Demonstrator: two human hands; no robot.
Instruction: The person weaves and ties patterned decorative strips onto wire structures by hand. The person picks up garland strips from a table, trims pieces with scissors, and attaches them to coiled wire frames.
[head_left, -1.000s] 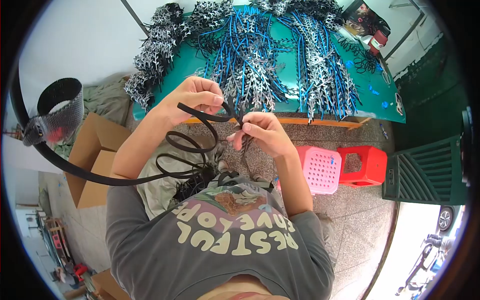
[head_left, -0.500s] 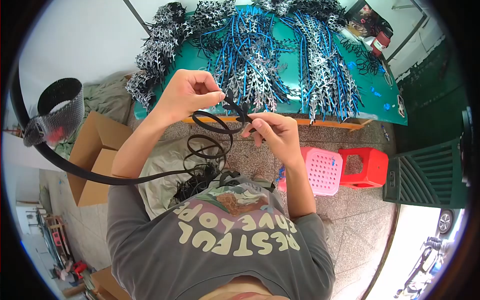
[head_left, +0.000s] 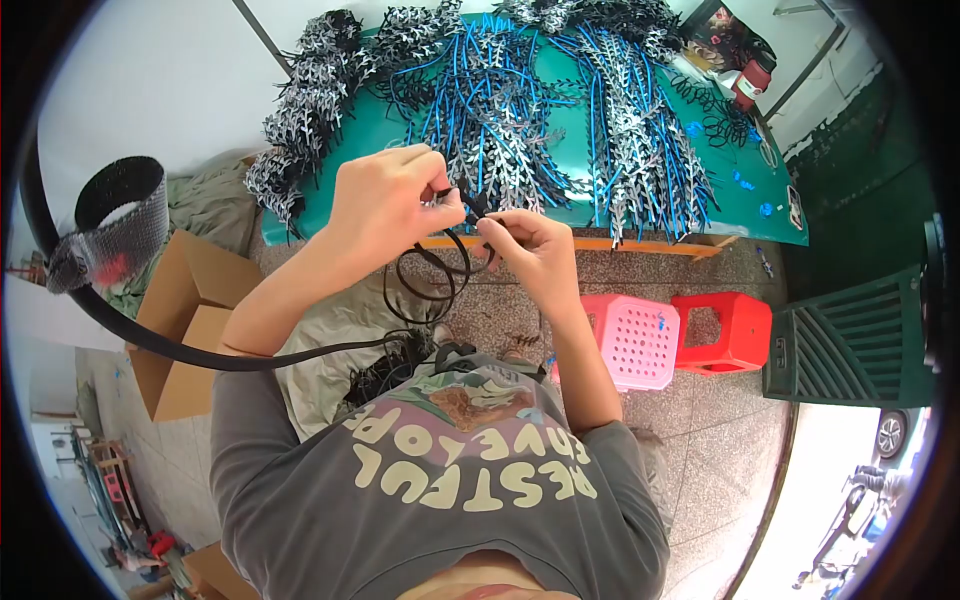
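My left hand [head_left: 392, 200] is raised in front of the table, its thumb and fingers pinched on a thin black strip [head_left: 468, 206]. My right hand [head_left: 537, 252] is just to the right and a little lower, pinching the same strip between thumb and fingers. Only a short length of it, with small dark leaf-like bits, shows between the two hands. Below them the black cord [head_left: 430, 283] hangs in loose loops. My fingers partly hide the gripped ends. A tangled black bundle [head_left: 385, 375] lies near my lap.
Black-and-white leaf strands with blue stems [head_left: 640, 130] cover much of the green table [head_left: 570, 65]. A black band [head_left: 200, 352] arcs across my left side, near a mesh cup [head_left: 120, 215]. Cardboard box [head_left: 195, 335] left; pink stool [head_left: 640, 342] and red stool [head_left: 735, 335] right.
My hands have drawn closer together, the right moving left and slightly up. The hanging loops have dropped and shifted. The whole view has moved slightly.
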